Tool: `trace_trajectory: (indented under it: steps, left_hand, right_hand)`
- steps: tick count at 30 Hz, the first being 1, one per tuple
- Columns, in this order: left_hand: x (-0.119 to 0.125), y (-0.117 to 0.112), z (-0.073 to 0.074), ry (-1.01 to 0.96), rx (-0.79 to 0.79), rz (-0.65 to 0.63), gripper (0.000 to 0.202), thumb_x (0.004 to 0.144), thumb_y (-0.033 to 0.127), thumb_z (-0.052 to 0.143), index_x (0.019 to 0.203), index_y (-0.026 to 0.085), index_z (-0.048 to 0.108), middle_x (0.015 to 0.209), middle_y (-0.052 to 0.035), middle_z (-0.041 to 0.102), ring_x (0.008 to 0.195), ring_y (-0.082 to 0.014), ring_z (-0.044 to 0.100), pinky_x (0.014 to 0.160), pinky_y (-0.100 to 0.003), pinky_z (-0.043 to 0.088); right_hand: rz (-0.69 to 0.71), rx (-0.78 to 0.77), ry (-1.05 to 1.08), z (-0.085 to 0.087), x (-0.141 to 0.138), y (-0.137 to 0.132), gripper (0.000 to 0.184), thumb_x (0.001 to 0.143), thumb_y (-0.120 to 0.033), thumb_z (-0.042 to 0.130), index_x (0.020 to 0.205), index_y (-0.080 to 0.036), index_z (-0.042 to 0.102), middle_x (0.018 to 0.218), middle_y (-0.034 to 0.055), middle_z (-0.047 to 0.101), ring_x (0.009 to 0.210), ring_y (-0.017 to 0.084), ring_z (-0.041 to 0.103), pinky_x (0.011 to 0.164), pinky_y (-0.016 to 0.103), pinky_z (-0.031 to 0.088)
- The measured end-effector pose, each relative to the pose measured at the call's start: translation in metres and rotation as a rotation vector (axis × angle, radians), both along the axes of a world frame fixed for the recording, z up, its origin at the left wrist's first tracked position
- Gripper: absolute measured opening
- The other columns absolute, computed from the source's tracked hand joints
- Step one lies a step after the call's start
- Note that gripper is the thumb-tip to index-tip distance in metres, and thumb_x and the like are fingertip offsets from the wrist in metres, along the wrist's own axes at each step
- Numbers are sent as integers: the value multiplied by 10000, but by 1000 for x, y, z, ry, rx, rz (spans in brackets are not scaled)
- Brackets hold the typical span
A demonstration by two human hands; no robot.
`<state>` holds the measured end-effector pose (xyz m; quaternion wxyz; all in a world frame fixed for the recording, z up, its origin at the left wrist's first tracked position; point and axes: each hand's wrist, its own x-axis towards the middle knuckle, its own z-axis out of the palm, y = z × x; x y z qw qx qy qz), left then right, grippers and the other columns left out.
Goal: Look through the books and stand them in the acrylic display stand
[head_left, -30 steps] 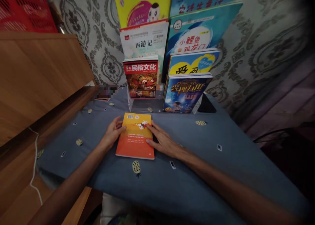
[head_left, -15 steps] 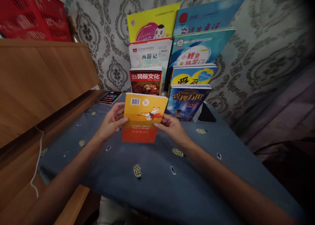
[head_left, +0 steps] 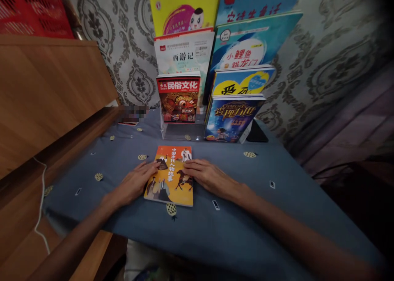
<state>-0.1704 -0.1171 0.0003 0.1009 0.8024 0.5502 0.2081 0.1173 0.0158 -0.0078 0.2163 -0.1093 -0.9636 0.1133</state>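
An orange-yellow book (head_left: pixel 170 176) with painted figures on its front cover lies flat on the blue patterned tablecloth (head_left: pixel 230 215). My left hand (head_left: pixel 135 182) rests flat at the book's left edge, fingers stretched onto the cover. My right hand (head_left: pixel 209 176) lies flat on the right side, fingertips on the cover. Neither hand grips the book.
A clear tiered stand (head_left: pixel 181 131) at the back holds several books, among them a red one (head_left: pixel 177 99) and a dark blue one (head_left: pixel 229 117). A wooden cabinet (head_left: pixel 46 88) stands at the left, with a red crate (head_left: pixel 30 10) on top. A white cord (head_left: pixel 40 207) hangs at the left.
The book was lying back cover up, then was lifted in both hands, and now lies flat again with the front cover up. Both hands now rest open on it.
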Motion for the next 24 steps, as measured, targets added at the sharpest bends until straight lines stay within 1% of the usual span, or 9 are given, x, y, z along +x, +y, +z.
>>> trace_trajectory:
  steps: [1,3,5,7,9,12,16,19,24]
  left_hand:
    - [-1,-2,1,34,6,2,459,940,133,425,1361,278,537,1489,-57,548,1386,-215,507,1199,-487,350]
    - [-2,-3,2,87,16,13,487,956,132,411,1406,291,508,1485,-50,552,1381,-217,512,1194,-487,361]
    - [-1,-1,2,127,22,29,460,984,172,395,1418,280,502,1483,-61,554,1383,-223,510,1186,-490,372]
    - [2,8,0,149,27,53,433,1006,229,384,1421,251,506,1478,-86,557,1379,-232,514,1175,-493,386]
    - [4,23,-2,150,39,87,427,1009,276,388,1410,215,522,1470,-117,559,1370,-250,522,1166,-495,393]
    - [7,54,-4,136,53,124,421,999,295,389,1362,181,569,1445,-141,578,1352,-266,539,1159,-488,396]
    - [20,88,2,166,40,140,399,988,284,401,1310,182,614,1410,-140,609,1325,-274,562,1146,-474,398]
    - [38,102,6,171,17,80,408,976,254,415,1328,179,608,1438,-143,585,1337,-286,548,1142,-483,388]
    - [70,121,3,135,2,-49,491,940,153,417,1409,227,543,1500,-89,532,1399,-234,486,1170,-459,348]
  right_hand:
    - [12,-17,-19,1,2,0,392,938,-88,511,1241,-250,699,1314,93,688,1250,250,622,1053,474,533]
    - [29,-54,-26,0,6,1,458,915,-55,496,1283,-262,673,1359,76,661,1290,235,593,1083,471,509]
    - [29,-80,6,-6,9,0,514,890,-32,487,1322,-263,642,1400,73,632,1334,228,555,1099,477,494]
    - [17,-88,51,-14,11,-2,517,887,-33,481,1340,-235,626,1421,92,612,1358,232,530,1106,486,488]
    - [4,-91,84,-19,10,-5,487,903,-48,467,1335,-205,627,1424,110,606,1366,234,521,1110,486,486]
    - [-11,-116,104,-20,10,-10,449,927,-70,463,1317,-211,637,1417,108,610,1375,231,508,1117,495,476]
    - [-54,-141,111,-18,10,-11,430,922,-86,493,1294,-231,652,1425,113,598,1378,247,499,1112,526,466]
    - [-78,-140,106,-18,10,-9,427,910,-73,488,1269,-212,672,1424,129,590,1373,258,495,1107,529,461]
    - [-62,-158,102,-15,11,-9,451,904,-68,485,1275,-241,672,1426,104,585,1374,249,488,1116,522,446]
